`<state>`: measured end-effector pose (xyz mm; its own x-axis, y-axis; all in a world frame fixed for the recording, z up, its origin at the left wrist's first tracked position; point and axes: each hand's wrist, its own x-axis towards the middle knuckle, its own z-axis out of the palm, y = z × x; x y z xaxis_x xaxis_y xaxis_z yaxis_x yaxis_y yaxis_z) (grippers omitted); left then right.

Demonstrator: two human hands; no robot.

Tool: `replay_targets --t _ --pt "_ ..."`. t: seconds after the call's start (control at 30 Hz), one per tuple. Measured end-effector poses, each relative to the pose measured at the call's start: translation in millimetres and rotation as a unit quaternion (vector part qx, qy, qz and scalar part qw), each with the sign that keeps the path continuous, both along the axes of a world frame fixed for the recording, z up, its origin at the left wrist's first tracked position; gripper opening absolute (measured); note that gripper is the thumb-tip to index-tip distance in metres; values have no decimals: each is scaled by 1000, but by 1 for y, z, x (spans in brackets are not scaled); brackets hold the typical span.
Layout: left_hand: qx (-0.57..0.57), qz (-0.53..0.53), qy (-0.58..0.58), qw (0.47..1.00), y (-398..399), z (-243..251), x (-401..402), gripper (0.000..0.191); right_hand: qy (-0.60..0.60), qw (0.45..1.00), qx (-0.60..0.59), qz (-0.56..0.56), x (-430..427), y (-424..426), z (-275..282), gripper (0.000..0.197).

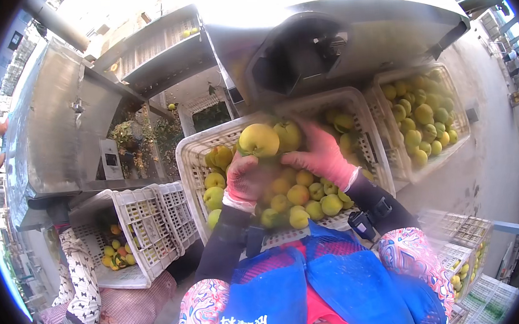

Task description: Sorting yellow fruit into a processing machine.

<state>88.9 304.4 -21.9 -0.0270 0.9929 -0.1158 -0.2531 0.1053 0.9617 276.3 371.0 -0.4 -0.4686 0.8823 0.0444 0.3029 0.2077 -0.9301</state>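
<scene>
My left hand (241, 177), in a coral glove, grips a large yellow peach (258, 140) above a white plastic crate (190, 185). Against that fruit sits a greener peach (288, 136), held by my right hand (325, 154), which wears the same kind of glove. The right fingertips are blurred and partly hidden behind the fruit. Under both hands, the crate holds many loose yellow-green peaches (298, 195), some with an orange blush. Its near rim runs along the front of my blue vest (354, 264).
At the right stands another crate (406, 164) full of peaches. A metal machine (387, 42) with a dark opening rises beyond my crate. On the left, a co-worker's patterned sleeve (80, 276) is beside a tilted crate (144, 239). More crates (457, 238) are at lower right.
</scene>
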Motion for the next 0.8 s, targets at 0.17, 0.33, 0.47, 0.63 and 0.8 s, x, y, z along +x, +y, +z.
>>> replay_targets --t 0.17,0.33,0.47,0.63,0.8 --pt "32 -24 -326 944 1 -34 -11 74 -47 993 84 -72 -10 1 0 82" --pt "27 35 -304 952 6 -30 -4 77 -20 963 236 -126 -22 41 -15 81" --pt "-2 37 -387 921 6 -21 -6 78 -23 938 313 -150 -28 65 -21 75" --pt "-12 9 -365 931 10 -12 -8 75 -129 865 451 -180 -46 108 -39 61" --pt "52 36 -325 944 15 -35 1 65 -156 888 372 -219 -62 103 21 54"
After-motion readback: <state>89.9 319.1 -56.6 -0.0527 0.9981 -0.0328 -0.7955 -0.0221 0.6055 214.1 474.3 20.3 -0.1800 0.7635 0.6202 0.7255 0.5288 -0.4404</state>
